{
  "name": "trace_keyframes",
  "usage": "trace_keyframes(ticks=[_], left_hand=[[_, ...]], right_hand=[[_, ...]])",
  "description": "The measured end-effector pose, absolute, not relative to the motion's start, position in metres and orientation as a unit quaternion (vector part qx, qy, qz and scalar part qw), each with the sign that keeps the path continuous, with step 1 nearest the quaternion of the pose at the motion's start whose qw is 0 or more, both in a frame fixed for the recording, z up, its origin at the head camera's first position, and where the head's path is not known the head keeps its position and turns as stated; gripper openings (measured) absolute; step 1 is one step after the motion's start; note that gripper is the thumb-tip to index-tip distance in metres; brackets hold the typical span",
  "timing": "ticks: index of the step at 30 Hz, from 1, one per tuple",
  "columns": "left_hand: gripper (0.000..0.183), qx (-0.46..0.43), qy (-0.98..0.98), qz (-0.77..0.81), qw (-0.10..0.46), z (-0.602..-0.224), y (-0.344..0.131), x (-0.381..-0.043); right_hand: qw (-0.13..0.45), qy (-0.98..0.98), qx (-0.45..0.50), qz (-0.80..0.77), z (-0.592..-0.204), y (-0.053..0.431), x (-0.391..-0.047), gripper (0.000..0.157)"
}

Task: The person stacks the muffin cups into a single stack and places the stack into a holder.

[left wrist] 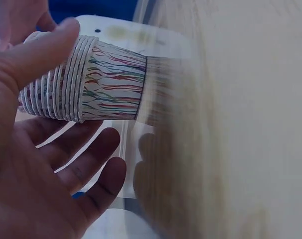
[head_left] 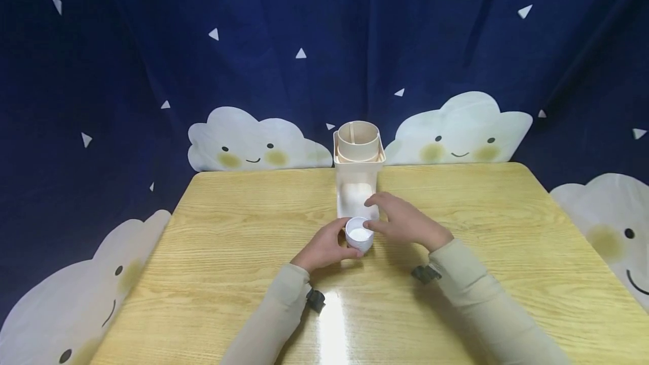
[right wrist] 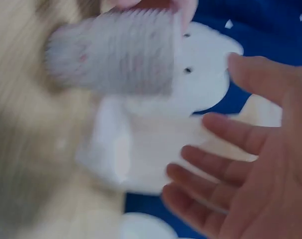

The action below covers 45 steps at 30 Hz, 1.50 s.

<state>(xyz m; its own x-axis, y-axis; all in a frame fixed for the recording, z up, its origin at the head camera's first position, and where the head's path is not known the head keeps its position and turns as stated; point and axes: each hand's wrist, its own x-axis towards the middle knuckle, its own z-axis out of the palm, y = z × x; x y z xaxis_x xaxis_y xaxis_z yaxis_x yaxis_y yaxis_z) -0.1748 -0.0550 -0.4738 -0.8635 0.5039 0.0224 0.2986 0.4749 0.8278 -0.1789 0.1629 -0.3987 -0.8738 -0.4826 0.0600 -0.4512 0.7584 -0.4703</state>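
Observation:
A stack of nested paper cups (head_left: 359, 236) stands upright on the table near its middle, mouths facing up. The left wrist view shows the cups' ridged rims and the lowest cup's wavy coloured lines (left wrist: 116, 82). My left hand (head_left: 325, 246) holds the stack from the left, thumb on the near side and fingers on the far side. To the right, my right hand (head_left: 404, 220) hovers with spread, bent fingers. In the right wrist view, that hand (right wrist: 250, 164) holds nothing and stands apart from the blurred cup stack (right wrist: 121, 55).
Just behind the cups stands a cream plastic holder (head_left: 359, 166) with a round open tube (head_left: 350, 142) on top and a recessed front. It is near the back edge of the wooden table (head_left: 243, 213). A dark blue curtain (head_left: 304, 4) with clouds hangs behind.

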Motion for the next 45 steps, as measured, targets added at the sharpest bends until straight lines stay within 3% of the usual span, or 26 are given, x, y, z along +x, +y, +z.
trace_keyframes(ticks=[14, 22, 28, 36, 45], left_hand=[[0.066, 0.228, 0.854, 0.457, 0.101, -0.476, -0.054, -0.176], [0.066, 0.221, 0.861, 0.450, 0.089, -0.479, -0.071, -0.174], [0.067, 0.207, 0.862, 0.453, 0.095, -0.482, -0.080, -0.173], [0.068, 0.196, 0.866, 0.450, 0.099, -0.477, -0.086, -0.178], [0.067, 0.192, 0.866, 0.454, 0.087, -0.474, -0.094, -0.181]], right_hand=[[-0.029, 0.943, -0.197, -0.266, -0.455, 0.195, -0.220, 0.042], [-0.054, 0.933, -0.273, -0.228, -0.477, 0.172, -0.227, 0.037], [-0.065, 0.926, -0.324, -0.181, -0.479, 0.157, -0.227, 0.037], [-0.071, 0.931, -0.335, -0.128, -0.469, 0.148, -0.239, 0.020], [-0.066, 0.926, -0.349, -0.132, -0.463, 0.147, -0.242, 0.027]])
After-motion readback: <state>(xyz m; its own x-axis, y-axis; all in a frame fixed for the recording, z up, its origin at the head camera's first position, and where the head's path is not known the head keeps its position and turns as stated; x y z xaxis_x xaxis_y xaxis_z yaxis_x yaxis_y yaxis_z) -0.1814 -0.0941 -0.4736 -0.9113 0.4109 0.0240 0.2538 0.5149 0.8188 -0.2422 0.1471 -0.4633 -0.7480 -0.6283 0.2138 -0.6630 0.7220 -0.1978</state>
